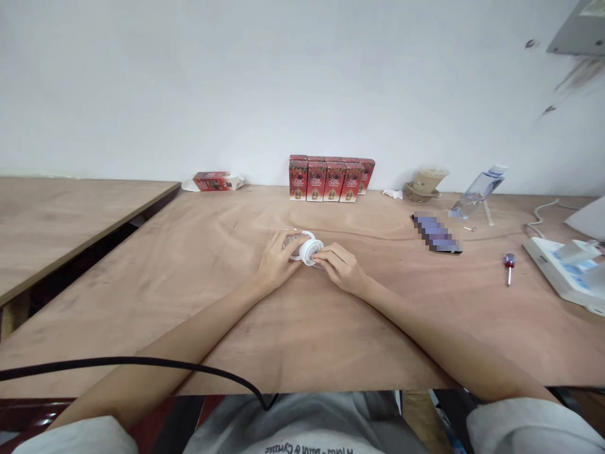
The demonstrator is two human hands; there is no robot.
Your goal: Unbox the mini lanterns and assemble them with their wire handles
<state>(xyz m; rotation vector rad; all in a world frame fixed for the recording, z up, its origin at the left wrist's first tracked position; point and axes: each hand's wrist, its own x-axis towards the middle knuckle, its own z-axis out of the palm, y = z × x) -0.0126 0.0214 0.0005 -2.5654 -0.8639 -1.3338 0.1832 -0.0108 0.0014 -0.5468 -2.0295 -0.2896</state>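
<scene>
Both my hands meet at the middle of the wooden table (198, 277) around a small round white object (309, 249), something like a spool or cap. My left hand (276, 258) curls its fingers round the object's left side. My right hand (341, 266) pinches its right side with fingers pressed together. A white ring-shaped part shows at the object's top and left edge. The object rests on or just above the tabletop.
A row of red boxes (331, 178) stands against the wall, one more red box (215, 181) lies to the left. On the right lie a phone (437, 233), a tilted water bottle (477, 191), a cup (428, 181), a small screwdriver (509, 265) and a white power strip (564, 271). A black cable (142, 362) crosses the near edge.
</scene>
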